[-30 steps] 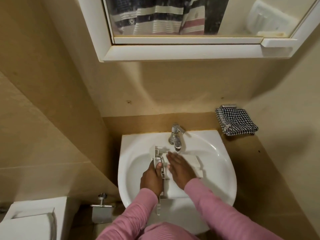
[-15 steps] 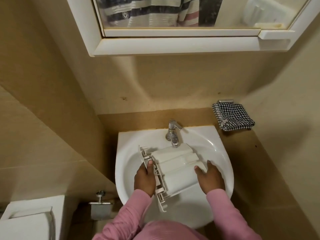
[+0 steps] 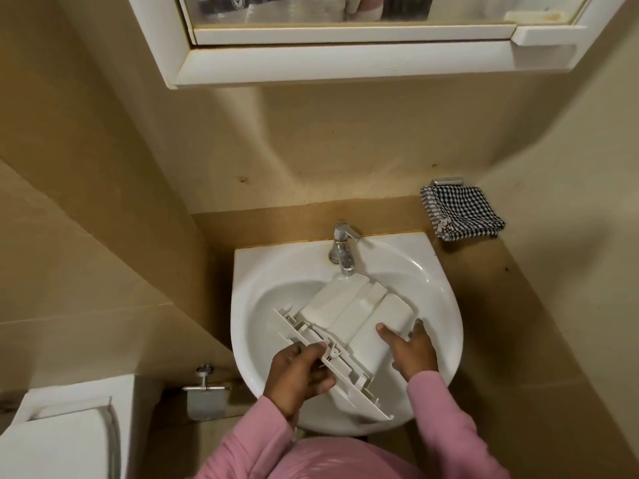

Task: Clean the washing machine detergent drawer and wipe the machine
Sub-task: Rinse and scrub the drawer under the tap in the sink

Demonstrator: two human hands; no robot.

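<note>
Two hands hold the white detergent drawer [image 3: 349, 323] over the sink [image 3: 439, 288]. The left hand [image 3: 299, 376] has its fingers [image 3: 311, 350] clenched on the drawer's front panel at the sink's near-left side; the right hand [image 3: 411, 350] grips the drawer's right edge, thumb on top. The drawer lies underside up, tilted, its far end just below the chrome tap [image 3: 342, 250]. Beyond the sink's far-right corner a checked cloth [image 3: 461, 212] hangs against the beige tiled wall. A white-framed mirror cabinet [image 3: 345, 60] hangs above the sink, a toilet cistern [image 3: 62, 430] stands to its left.
</note>
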